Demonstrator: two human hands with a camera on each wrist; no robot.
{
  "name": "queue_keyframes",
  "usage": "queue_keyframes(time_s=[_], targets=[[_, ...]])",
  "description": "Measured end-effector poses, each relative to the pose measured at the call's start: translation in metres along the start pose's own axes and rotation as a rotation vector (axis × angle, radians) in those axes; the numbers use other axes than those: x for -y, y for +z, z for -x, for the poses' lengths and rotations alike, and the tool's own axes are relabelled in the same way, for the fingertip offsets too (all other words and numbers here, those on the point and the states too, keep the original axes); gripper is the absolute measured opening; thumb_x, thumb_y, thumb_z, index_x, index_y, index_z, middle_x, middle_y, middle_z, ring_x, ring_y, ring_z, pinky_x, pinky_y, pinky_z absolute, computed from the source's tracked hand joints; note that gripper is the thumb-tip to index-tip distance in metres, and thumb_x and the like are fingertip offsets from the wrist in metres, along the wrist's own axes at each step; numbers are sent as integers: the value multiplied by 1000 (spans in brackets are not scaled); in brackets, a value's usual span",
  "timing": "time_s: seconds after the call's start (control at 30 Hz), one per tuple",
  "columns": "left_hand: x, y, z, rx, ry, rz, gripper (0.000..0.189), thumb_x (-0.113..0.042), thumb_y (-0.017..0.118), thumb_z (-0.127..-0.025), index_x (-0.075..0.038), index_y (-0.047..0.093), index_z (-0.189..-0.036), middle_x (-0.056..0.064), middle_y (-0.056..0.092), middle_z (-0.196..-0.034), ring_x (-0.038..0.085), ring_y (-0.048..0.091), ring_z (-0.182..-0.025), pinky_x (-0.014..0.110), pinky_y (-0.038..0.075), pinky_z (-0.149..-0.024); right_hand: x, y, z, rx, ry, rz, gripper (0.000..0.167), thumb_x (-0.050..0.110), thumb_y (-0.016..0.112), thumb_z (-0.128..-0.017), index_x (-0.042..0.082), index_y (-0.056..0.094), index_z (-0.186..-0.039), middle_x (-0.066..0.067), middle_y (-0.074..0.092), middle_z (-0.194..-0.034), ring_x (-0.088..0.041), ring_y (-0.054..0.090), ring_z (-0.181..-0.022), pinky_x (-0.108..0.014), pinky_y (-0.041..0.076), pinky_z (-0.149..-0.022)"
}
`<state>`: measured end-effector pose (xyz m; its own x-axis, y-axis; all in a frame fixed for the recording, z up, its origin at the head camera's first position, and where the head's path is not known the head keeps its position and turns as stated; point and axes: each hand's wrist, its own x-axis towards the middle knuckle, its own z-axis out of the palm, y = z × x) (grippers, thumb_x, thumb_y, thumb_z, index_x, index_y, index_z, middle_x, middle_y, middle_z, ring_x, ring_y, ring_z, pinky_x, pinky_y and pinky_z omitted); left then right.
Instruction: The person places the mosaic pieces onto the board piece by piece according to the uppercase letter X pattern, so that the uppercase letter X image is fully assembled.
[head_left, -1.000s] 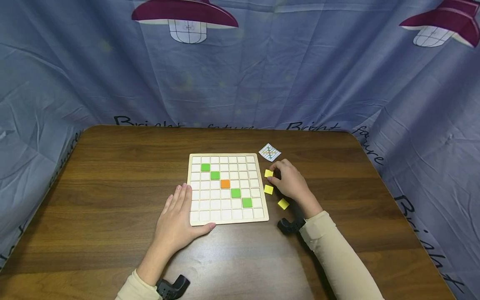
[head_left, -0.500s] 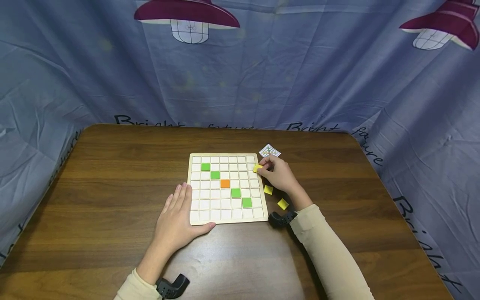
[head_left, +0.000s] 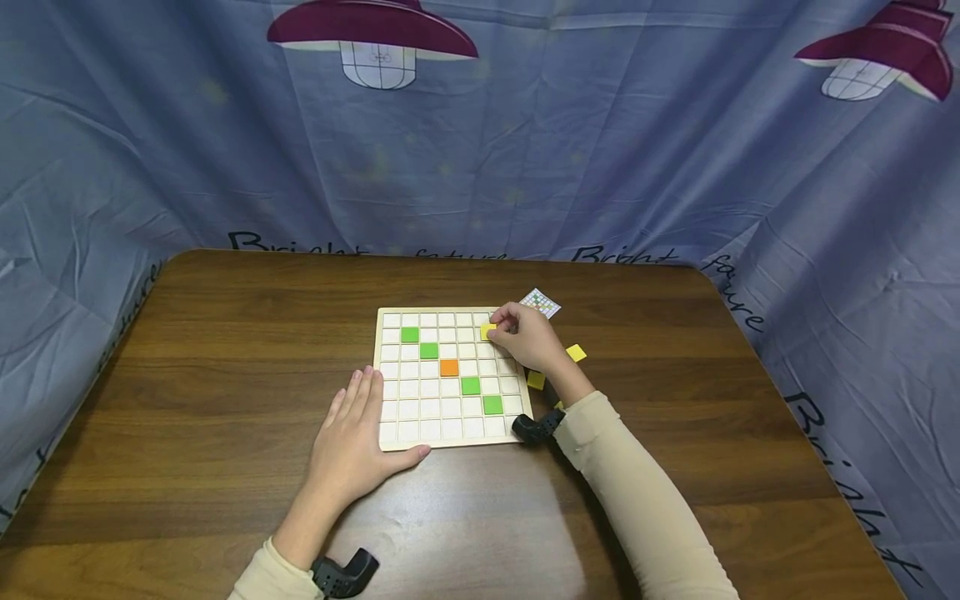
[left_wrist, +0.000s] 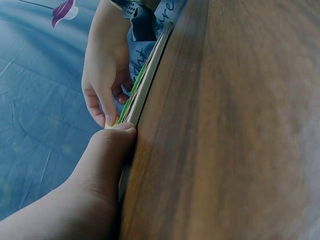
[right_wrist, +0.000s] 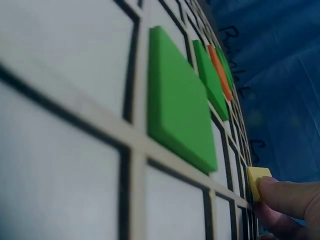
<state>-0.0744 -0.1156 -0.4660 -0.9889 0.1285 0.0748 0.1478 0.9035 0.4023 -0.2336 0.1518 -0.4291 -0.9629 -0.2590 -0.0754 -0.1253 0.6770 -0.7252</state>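
A square board (head_left: 399,409) with a pale rim and a grid of white squares lies on the table. Several green tiles (head_left: 470,386) and one orange tile (head_left: 448,367) form a diagonal on it. My left hand (head_left: 348,446) lies with straight fingers along the board's left edge, its thumb at the near edge. Over the board's upper right squares, my right hand (head_left: 529,337) pinches a yellow tile (right_wrist: 257,180) between thumb and fingers. The right wrist view shows this tile tilted against the grid. Whether it touches the board, I cannot tell.
Right of the board lie a yellow tile (head_left: 536,381), another yellow tile (head_left: 576,352), and a third one partly hidden by the right wrist. A small patterned card (head_left: 543,302) sits beyond the right hand, partly covered. A blue curtain (head_left: 480,167) hangs behind the table (head_left: 262,333).
My right hand has taken the yellow tile from beside the board and carried it left over the upper right squares. A yellow tile once behind that hand now shows. The left hand stays put.
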Motion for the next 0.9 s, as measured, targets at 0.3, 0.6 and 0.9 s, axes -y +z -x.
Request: queue_keyframes(time_s=[0.3,0.6,0.9], targets=[[0,0,0,0,0,4,130,-84,62,-70,3,19,-156,19,18,-165,34,16,-154,49,18,-125,9,8,1,-14,-41,130,13,19,68,-95,13,67,-106,-3,61,-91,-20,55,-81,-34,46,-73],[0,-1,0,-4,4,3,130,-84,63,-70,3,19,-156,20,19,-164,34,17,-154,49,18,-125,10,-4,18,41,-85,282,34,23,65,-97,16,67,-130,-1,66,-103,-20,60,-90,-36,50,-76],[-1,-1,0,7,-4,1,131,-84,62,-70,3,18,-156,19,18,-165,33,16,-154,49,18,-125,-18,-36,55,-105,-12,305,34,28,67,-95,15,67,-126,-3,62,-99,-22,57,-83,-36,46,-68]])
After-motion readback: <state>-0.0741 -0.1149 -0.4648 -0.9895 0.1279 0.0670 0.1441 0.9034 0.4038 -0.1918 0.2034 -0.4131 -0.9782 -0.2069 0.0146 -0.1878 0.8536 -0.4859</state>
